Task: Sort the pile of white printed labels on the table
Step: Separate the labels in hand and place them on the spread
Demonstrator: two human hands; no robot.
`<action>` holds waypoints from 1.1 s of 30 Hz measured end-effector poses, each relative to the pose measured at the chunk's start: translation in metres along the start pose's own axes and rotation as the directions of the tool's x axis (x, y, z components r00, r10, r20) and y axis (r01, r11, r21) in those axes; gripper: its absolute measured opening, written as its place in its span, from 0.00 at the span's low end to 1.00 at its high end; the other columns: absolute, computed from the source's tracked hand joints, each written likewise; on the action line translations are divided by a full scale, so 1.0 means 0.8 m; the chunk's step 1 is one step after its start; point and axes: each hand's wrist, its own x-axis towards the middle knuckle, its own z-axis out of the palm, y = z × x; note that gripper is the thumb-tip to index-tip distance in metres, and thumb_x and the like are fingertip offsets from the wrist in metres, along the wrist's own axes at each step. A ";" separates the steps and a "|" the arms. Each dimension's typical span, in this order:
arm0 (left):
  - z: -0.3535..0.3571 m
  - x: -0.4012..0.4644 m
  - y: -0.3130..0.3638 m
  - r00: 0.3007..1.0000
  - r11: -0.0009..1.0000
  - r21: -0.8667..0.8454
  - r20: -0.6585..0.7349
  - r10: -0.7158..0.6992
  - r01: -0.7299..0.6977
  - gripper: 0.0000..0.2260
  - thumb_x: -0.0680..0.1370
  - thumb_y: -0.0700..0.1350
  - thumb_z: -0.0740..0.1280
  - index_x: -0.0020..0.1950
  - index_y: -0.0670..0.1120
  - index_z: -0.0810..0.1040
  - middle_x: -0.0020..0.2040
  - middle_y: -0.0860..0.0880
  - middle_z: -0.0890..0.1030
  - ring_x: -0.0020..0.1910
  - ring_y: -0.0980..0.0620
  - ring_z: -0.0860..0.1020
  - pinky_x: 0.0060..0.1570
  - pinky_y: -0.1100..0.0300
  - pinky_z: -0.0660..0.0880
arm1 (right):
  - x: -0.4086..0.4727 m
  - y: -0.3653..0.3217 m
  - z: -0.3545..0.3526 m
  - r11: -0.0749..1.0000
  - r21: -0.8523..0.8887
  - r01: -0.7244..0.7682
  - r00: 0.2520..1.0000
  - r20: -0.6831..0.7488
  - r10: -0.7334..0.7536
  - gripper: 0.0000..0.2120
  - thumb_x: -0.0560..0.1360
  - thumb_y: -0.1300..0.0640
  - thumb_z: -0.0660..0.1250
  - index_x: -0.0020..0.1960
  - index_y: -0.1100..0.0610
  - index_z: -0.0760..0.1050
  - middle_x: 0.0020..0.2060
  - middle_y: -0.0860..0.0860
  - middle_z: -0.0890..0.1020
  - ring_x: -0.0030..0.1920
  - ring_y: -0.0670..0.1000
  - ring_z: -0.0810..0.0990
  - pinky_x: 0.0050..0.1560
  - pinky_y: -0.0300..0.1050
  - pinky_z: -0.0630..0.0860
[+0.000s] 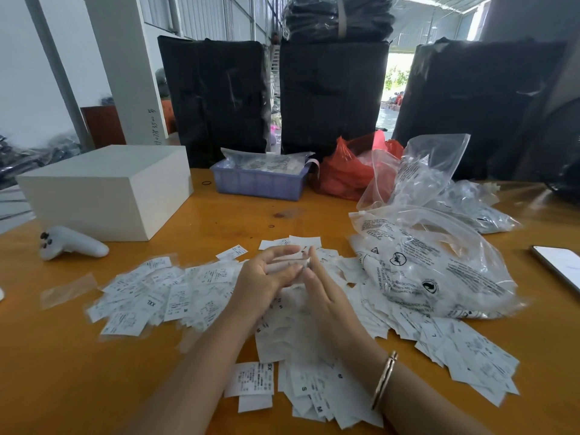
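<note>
The white printed labels (194, 296) lie spread across the orange counter (78, 372) in front of you. Your left hand (266, 274) and right hand (323, 290) meet above the pile, fingers loosely curled around a small blurred label stack (290, 263); clear plastic bags (439, 265) sit right

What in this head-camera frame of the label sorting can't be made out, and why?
Head view only:
- What the left hand and right hand hold between them: blurred, fingers cover it.
- Fine print on the labels: too small; only size letters read.
- Contents of the purple basket: under a plastic bag.
- Contents of the red bag: opaque.
- The phone: cut off by the right edge.
</note>
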 end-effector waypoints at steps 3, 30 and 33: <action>0.000 0.000 0.002 0.999 1.000 -0.006 -0.034 0.011 -0.012 0.06 0.74 0.48 0.72 0.46 0.61 0.82 0.48 0.56 0.84 0.44 0.60 0.83 0.41 0.67 0.78 | -0.001 -0.004 -0.003 0.995 -0.093 0.043 0.999 -0.009 -0.044 0.26 0.81 0.45 0.52 0.76 0.47 0.51 0.67 0.32 0.58 0.66 0.27 0.56 0.59 0.20 0.55; -0.002 0.000 -0.018 0.853 0.458 0.737 0.318 0.414 -0.497 0.08 0.78 0.45 0.65 0.55 0.51 0.81 0.53 0.56 0.80 0.57 0.56 0.73 0.60 0.56 0.68 | 0.019 0.028 -0.085 0.732 -0.679 0.058 0.998 0.067 -0.016 0.19 0.73 0.42 0.66 0.60 0.47 0.70 0.53 0.40 0.68 0.54 0.42 0.70 0.52 0.33 0.68; 0.007 -0.003 -0.026 0.820 0.456 0.683 0.454 0.348 -0.571 0.12 0.77 0.49 0.64 0.59 0.53 0.80 0.58 0.57 0.79 0.60 0.57 0.70 0.59 0.62 0.61 | 0.019 0.022 -0.096 0.745 -0.658 0.106 0.994 0.054 -0.094 0.05 0.76 0.53 0.64 0.52 0.46 0.74 0.50 0.43 0.73 0.54 0.46 0.73 0.51 0.35 0.68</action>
